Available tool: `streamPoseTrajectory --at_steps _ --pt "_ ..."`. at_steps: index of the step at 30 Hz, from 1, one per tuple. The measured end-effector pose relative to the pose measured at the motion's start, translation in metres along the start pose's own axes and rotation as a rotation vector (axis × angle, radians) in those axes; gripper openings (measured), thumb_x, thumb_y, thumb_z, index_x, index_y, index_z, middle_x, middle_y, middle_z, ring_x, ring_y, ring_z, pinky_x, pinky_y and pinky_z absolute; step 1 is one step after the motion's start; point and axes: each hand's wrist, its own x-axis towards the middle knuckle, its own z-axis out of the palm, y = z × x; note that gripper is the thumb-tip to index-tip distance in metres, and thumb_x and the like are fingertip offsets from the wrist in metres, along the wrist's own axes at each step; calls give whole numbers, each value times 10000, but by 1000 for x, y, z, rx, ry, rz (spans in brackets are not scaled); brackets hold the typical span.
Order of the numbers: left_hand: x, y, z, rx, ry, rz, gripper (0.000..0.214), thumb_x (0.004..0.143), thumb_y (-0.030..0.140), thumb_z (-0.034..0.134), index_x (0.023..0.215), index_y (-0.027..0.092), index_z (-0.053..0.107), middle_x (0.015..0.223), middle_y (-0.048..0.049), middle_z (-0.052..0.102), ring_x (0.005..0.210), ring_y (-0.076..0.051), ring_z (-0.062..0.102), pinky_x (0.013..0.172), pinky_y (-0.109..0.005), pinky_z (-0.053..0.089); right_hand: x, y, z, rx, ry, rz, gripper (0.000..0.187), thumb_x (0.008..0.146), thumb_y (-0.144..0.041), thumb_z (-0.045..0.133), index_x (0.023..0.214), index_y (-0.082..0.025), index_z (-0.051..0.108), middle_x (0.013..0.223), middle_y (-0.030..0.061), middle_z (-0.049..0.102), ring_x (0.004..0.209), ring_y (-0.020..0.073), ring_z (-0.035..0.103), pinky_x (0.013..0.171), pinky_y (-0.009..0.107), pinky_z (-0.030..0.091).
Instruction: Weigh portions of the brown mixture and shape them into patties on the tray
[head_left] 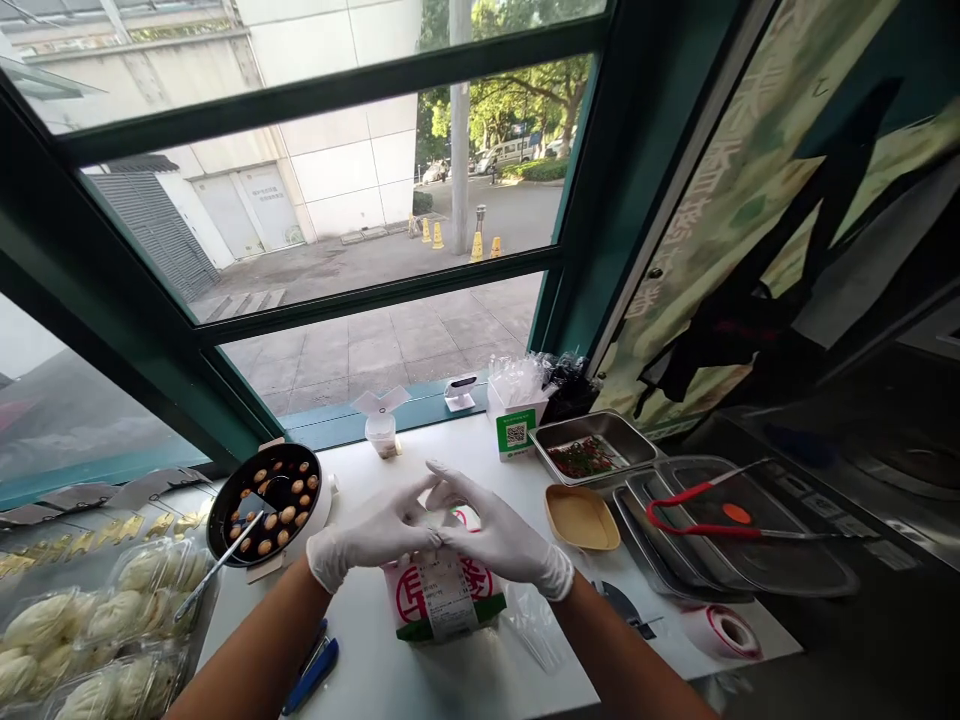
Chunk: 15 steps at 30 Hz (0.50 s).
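Observation:
Both my hands wear white gloves and meet over the top of a white paper bag (444, 595) with red print, a green base and a receipt stuck on its front. My left hand (375, 537) pinches the bag's top edge, fingers closed. My right hand (495, 535) also pinches at the same spot, with its other fingers spread upward. The bag stands on the white counter (420, 670) in front of me.
A black pan (264, 500) of small round balls with a metal utensil sits left; packed buns (82, 630) lie further left. Right are a yellow dish (581, 518), a steel tray (592, 445) of chopped greens, red-handled tongs (712, 510) on trays, a tape roll (724, 632). A blue stapler (311, 675) lies near.

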Motion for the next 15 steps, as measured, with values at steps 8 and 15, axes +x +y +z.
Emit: streamPoseTrajectory --at_steps 8,15 --pt "-17 71 -42 -213 491 -62 336 787 195 629 1116 182 692 764 -25 651 600 -107 561 521 -223 458 -55 95 0 391 779 325 495 894 -507 573 1285 -204 583 1128 107 707 1068 283 684 1004 464 536" --pt "-35 164 -156 -328 943 381 200 801 193 688 987 128 648 941 -89 711 838 -187 709 695 -275 599 -114 160 18 360 817 648 528 679 -617 702 1062 -256 736 910 78 787 917 333 748 842 417 622"
